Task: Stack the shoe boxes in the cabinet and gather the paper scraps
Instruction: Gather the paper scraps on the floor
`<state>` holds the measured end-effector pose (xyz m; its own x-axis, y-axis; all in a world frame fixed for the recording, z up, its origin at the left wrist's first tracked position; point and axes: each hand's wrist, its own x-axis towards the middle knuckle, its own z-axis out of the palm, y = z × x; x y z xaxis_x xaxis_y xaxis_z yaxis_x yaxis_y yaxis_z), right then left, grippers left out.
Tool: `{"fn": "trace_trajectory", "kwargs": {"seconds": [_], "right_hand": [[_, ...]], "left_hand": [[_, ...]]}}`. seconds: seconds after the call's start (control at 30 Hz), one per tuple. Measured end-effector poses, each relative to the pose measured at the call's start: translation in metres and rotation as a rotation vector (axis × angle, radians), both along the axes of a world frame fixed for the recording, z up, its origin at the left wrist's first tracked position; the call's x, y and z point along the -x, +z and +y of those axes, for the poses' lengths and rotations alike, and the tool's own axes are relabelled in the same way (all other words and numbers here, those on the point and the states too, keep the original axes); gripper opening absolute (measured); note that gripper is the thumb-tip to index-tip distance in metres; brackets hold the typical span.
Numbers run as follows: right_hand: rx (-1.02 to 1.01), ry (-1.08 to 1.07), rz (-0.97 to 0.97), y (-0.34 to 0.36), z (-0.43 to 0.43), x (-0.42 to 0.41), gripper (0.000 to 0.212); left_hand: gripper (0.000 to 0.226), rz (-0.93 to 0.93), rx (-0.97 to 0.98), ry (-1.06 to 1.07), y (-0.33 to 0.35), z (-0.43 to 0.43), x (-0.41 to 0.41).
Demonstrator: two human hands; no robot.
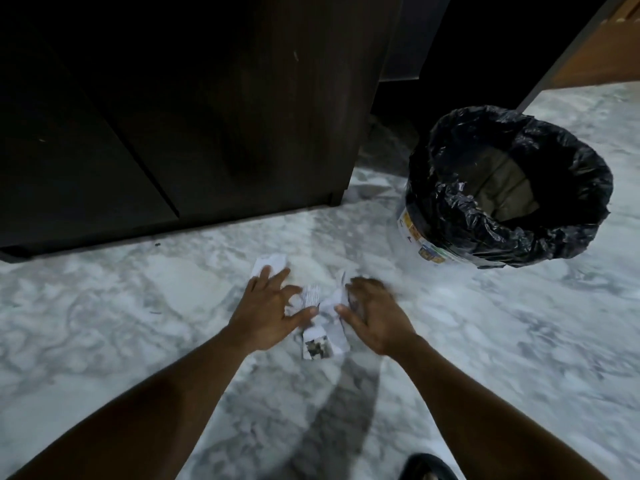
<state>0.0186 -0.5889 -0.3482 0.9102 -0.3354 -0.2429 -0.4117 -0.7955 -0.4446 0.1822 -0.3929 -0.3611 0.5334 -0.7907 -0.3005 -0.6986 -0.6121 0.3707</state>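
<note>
Nothing here can be read as a word, number or brand. The paper scraps point(311, 296) between the fingers point(277, 276) of the left hand point(265, 315) and those of the right hand point(375, 318) carry fine lines of print, and the scrap point(316, 346) just below both thumbs bears a dark mottled picture, all too blurred to make out. Well beyond the right fingers, a label band point(414, 233) of yellow, blue and green patches on the bin point(512, 245) is likewise illegible.
</note>
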Motion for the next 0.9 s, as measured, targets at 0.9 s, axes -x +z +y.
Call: {"fn": "trace_trajectory", "kwargs": {"seconds": [0.9], "right_hand": [[0.155, 0.113, -0.137, -0.049, 0.07, 0.036, 0.094]], "left_hand": [[0.064, -0.263, 0.193, -0.173, -0.046, 0.048, 0.06]]}}
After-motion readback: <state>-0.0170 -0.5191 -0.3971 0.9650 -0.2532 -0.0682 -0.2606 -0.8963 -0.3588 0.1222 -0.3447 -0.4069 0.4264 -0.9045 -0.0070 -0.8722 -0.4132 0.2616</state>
